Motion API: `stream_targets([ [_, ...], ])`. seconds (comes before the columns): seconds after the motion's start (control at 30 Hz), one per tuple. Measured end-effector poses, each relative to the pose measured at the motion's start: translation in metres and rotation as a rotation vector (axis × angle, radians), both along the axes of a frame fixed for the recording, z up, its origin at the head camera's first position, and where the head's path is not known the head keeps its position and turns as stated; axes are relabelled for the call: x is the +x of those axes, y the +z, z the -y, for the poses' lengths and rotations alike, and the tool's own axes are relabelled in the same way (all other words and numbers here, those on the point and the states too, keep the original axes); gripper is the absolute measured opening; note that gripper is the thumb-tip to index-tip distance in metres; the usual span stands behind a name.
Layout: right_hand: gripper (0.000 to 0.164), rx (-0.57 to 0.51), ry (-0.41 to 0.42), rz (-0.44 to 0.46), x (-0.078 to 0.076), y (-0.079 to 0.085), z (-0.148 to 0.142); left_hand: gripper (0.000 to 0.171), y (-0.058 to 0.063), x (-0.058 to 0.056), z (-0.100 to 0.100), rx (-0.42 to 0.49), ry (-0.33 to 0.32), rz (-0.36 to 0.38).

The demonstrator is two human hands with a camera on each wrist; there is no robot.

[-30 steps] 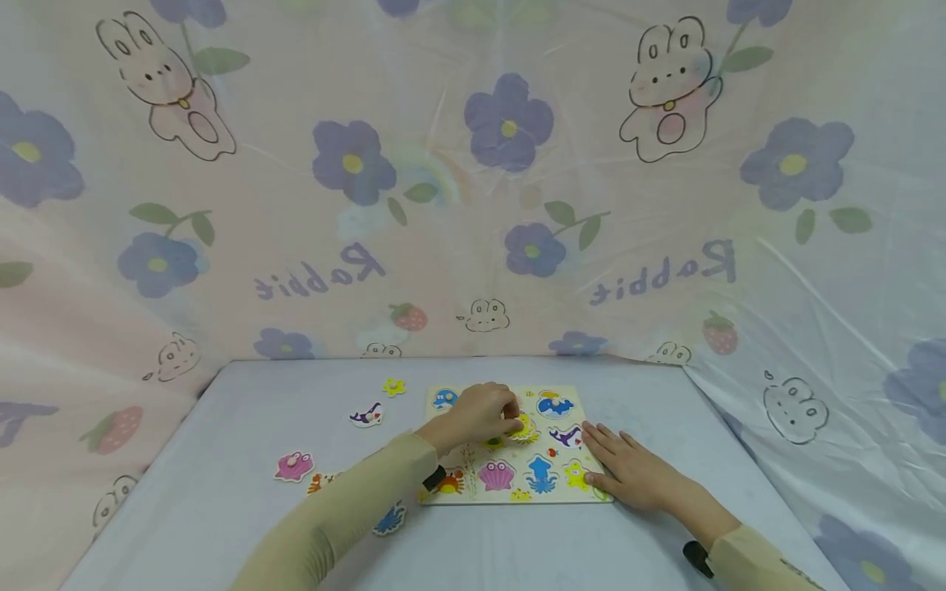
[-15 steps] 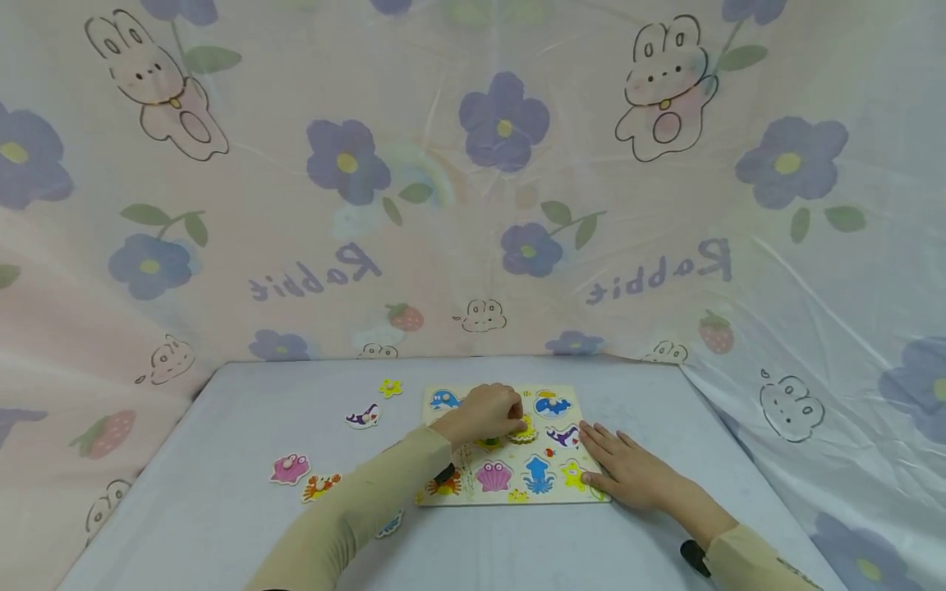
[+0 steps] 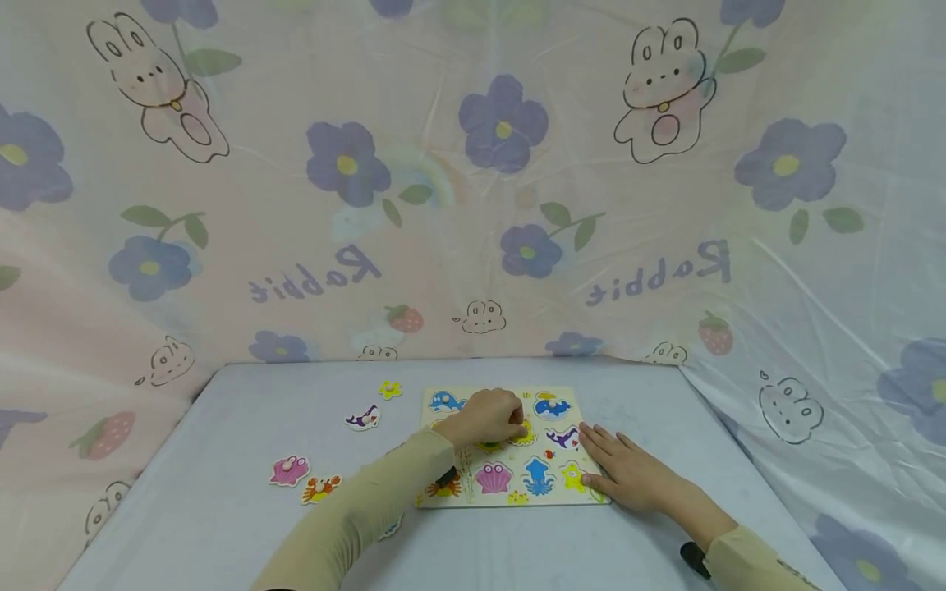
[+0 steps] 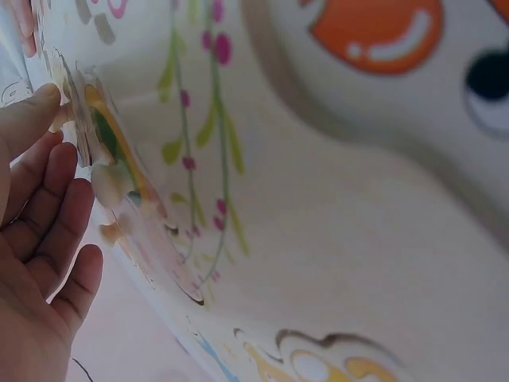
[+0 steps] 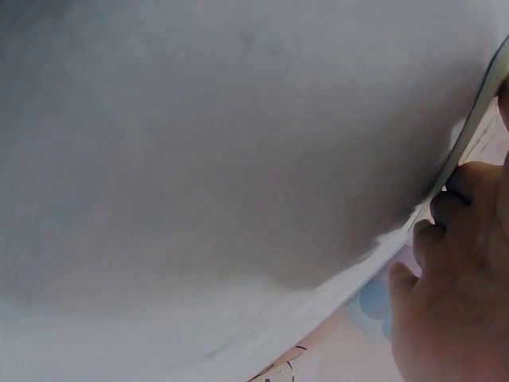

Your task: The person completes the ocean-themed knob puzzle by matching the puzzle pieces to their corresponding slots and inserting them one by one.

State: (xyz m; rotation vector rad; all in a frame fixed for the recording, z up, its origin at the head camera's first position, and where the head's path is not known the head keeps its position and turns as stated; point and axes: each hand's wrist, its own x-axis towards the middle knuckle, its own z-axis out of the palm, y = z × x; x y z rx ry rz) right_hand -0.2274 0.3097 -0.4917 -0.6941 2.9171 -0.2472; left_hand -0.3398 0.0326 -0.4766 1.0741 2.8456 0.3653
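My left hand [image 3: 484, 417] is over the middle of a wooden puzzle board [image 3: 510, 499] printed with sea animals. Its thumb and fingers pinch the knob of a yellow puzzle piece [image 3: 526, 432], partly hidden beneath the hand. In the left wrist view, the thumb [image 4: 36, 115] touches that knob, and the piece lies on or very close to the board. The other fingers are loosely bent and hold nothing. My right hand [image 3: 634, 472] rests with extended fingers along the board's right edge, touching it near the purple whale and the yellow star.
Loose knobbed pieces lie left of the board: a yellow star [image 3: 390, 390], a purple whale [image 3: 362, 418], a pink shell [image 3: 289, 470] and an orange crab [image 3: 321, 489]. A blue piece [image 3: 392, 527] is partly behind the left sleeve. A patterned curtain [image 3: 443, 205] hangs behind the table.
The left hand has shifted slightly and the yellow piece now sits lower against the board. The left forearm has moved right, uncovering the crab piece. The right hand stays on the board's edge.
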Motion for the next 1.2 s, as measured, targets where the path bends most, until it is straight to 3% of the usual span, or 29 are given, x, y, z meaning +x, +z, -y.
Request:
stream_targets([
  [0.53,0.081,0.000,-0.008,0.002,0.000,0.003,0.003,0.021,0.000,0.001,0.002,0.029,0.018,0.037],
  [0.83,0.082,-0.002,-0.025,0.029,0.001,0.003,0.003,0.020,0.004,0.005,0.004,0.033,-0.007,-0.012],
  [1.2,0.083,0.009,-0.036,0.038,-0.001,0.001,0.003,0.019,0.031,0.018,0.029,0.157,-0.035,-0.074],
])
